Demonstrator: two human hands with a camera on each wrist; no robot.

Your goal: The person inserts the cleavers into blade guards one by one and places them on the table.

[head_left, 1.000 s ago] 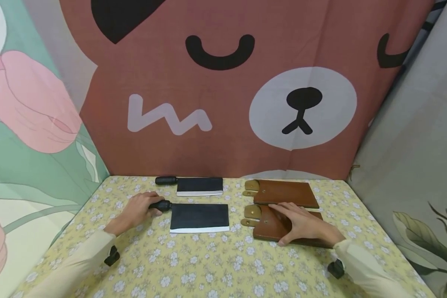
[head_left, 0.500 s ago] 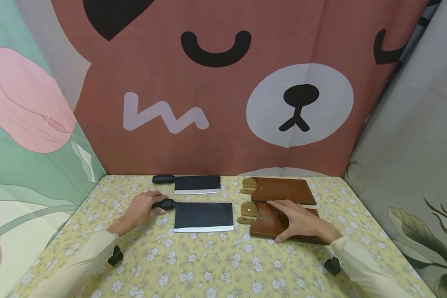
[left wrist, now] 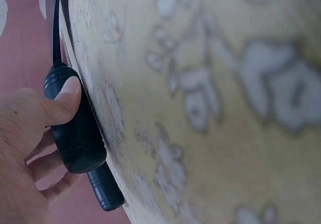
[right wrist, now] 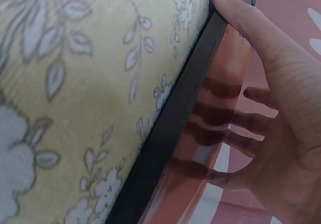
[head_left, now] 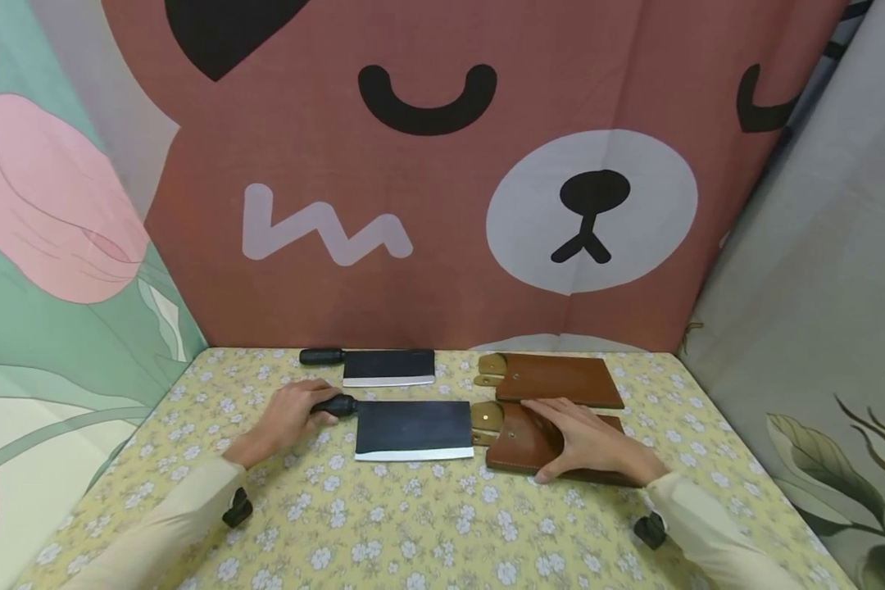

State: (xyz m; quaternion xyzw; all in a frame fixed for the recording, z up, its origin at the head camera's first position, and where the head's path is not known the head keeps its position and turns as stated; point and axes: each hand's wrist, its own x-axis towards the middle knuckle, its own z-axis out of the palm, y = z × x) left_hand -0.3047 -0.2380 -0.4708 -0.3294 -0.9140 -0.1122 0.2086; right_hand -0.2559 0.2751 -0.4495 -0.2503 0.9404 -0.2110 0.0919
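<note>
My left hand grips the black handle of the nearer cleaver, thumb on top and fingers around the side. Its dark blade points right, bright edge toward me, and its front end meets the tan flap of the nearer brown leather knife sheath. Whether blade or strap lies on top there, I cannot tell. My right hand spans that sheath and holds it down, thumb at the near edge and fingers at the far side. In the right wrist view, the fingers reach over the leather.
A second, smaller cleaver lies behind, handle to the left. Beside it is another brown sheath with tan straps. The yellow floral tablecloth ends at a bear-print curtain behind, with more printed cloth on the right.
My left hand has slid the nearer cleaver to the right, closing the gap to the sheath's flap. The right hand stays on the sheath; the view has shifted slightly.
</note>
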